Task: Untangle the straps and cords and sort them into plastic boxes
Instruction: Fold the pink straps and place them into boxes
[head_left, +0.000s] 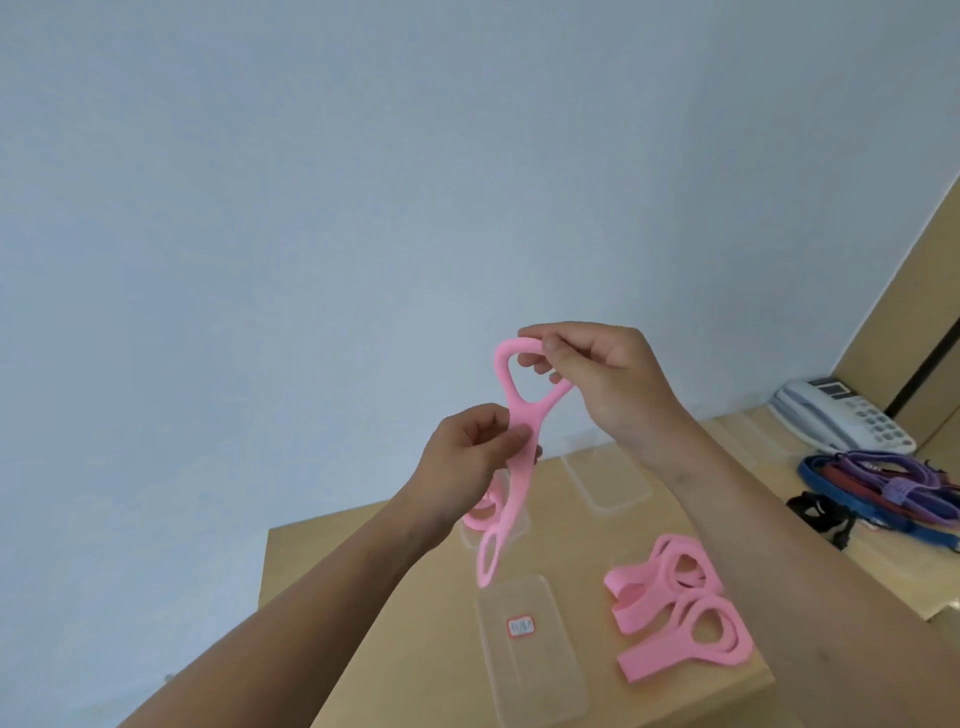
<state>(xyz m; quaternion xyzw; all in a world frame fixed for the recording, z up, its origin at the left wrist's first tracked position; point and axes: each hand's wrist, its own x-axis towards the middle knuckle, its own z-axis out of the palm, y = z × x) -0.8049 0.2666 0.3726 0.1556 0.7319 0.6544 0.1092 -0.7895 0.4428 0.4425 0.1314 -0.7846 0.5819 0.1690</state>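
Two bare hands hold one pink rubbery strap with looped ends (521, 413) in the air above the tan tabletop (322, 571). The right hand (602, 384) takes the upper end: thumb and forefinger pinch the rim of the top loop, the other fingers curled behind it. The left hand (470, 449) grips lower, at the narrow waist just under that loop, thumb and fingers pressed together on the band. The strap's long axis runs from the right-hand pinch downward, through the left-hand pinch, and hangs free beyond it. Below the dangling lower loop, and apart from it, lies a clear rectangular plastic box with a red-edged label (540, 675). A second clear plastic box (608, 480) lies under the right wrist (contents, if any, not discernible). More pink loop shows behind the left wrist; whether it belongs to the held strap cannot be told. A heap of similar pink straps (654, 657) lies below the right forearm. Assessment: the held strap appears free of the heap. The left hand is the nearer to the labelled box, so lowering along the strap's own axis should deliver it there.
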